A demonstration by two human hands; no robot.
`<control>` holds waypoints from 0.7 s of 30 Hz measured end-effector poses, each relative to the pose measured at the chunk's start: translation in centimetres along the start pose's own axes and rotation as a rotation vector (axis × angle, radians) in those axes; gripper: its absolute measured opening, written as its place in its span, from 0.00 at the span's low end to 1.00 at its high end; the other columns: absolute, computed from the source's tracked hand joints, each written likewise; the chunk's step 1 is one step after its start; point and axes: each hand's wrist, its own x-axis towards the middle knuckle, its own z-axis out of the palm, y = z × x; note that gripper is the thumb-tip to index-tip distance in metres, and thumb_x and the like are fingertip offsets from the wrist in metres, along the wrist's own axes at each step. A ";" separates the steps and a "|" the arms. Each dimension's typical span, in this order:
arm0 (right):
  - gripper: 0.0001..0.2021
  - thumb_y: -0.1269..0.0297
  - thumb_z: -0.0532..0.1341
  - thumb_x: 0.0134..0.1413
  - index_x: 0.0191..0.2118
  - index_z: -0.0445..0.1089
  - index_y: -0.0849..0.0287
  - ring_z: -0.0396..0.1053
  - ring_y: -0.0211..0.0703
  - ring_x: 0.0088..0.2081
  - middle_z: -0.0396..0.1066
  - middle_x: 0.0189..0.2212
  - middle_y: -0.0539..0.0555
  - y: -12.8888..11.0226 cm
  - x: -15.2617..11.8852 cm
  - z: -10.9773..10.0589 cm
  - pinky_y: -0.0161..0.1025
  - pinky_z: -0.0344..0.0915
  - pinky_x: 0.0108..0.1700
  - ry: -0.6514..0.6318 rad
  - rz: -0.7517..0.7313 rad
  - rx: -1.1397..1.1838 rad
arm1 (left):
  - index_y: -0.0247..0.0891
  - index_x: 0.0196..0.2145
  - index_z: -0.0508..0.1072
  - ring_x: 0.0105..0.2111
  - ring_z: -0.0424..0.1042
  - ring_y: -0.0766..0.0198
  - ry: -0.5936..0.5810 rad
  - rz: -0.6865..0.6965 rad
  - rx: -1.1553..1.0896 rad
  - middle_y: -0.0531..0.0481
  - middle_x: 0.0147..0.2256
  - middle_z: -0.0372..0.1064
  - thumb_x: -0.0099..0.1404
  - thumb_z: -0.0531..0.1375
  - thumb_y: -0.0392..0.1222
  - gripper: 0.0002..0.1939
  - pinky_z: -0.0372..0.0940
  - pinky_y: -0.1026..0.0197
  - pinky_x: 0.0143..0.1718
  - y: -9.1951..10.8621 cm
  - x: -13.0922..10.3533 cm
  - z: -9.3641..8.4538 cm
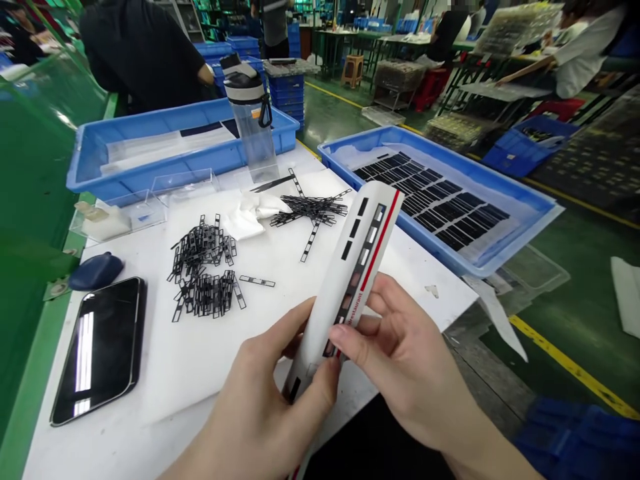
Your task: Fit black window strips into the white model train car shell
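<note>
A long white curved shell point(334, 267) with a red stripe and a row of window openings is tilted above the near edge of the table. My left hand point(270, 380) is wrapped round its lower left side, thumb on the front. My right hand point(400, 353) grips its right side, the thumb pressing at the lower end of a dark window strip point(364, 257) that lies along the openings. Beyond the shell sit a pile of thin black frames point(315, 210) and, to the left, a larger pile of them point(207, 297).
A phone point(100, 350), a dark blue rounded object point(96, 271) and a bottle point(253, 133) stand or lie on the white table point(435, 287). Blue trays are at the back left point(185, 160) and right point(520, 253), the latter holding black strips. A person point(143, 53) sits beyond.
</note>
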 end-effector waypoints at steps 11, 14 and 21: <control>0.06 0.66 0.63 0.69 0.49 0.72 0.51 0.78 0.41 0.44 0.76 0.52 0.52 -0.5 0.2 -0.3 0.38 0.76 0.46 -0.079 -0.009 -0.019 | 0.47 0.59 0.77 0.54 0.78 0.55 0.063 -0.124 -0.351 0.51 0.56 0.79 0.71 0.66 0.46 0.19 0.75 0.62 0.54 0.1 0.0 0.1; 0.06 0.69 0.63 0.68 0.46 0.71 0.52 0.77 0.41 0.41 0.77 0.49 0.53 -0.8 0.0 -0.3 0.39 0.75 0.43 -0.077 0.019 -0.028 | 0.46 0.59 0.76 0.54 0.78 0.55 0.078 -0.104 -0.325 0.51 0.56 0.79 0.72 0.66 0.46 0.19 0.74 0.61 0.55 0.0 -0.3 0.4; 0.13 0.78 0.61 0.61 0.46 0.70 0.51 0.73 0.39 0.34 0.76 0.38 0.49 -1.4 -0.1 0.0 0.37 0.71 0.36 -0.093 0.066 -0.014 | 0.50 0.65 0.69 0.58 0.76 0.54 0.125 0.015 -0.228 0.51 0.60 0.75 0.72 0.64 0.41 0.25 0.74 0.59 0.57 -0.6 -1.1 1.3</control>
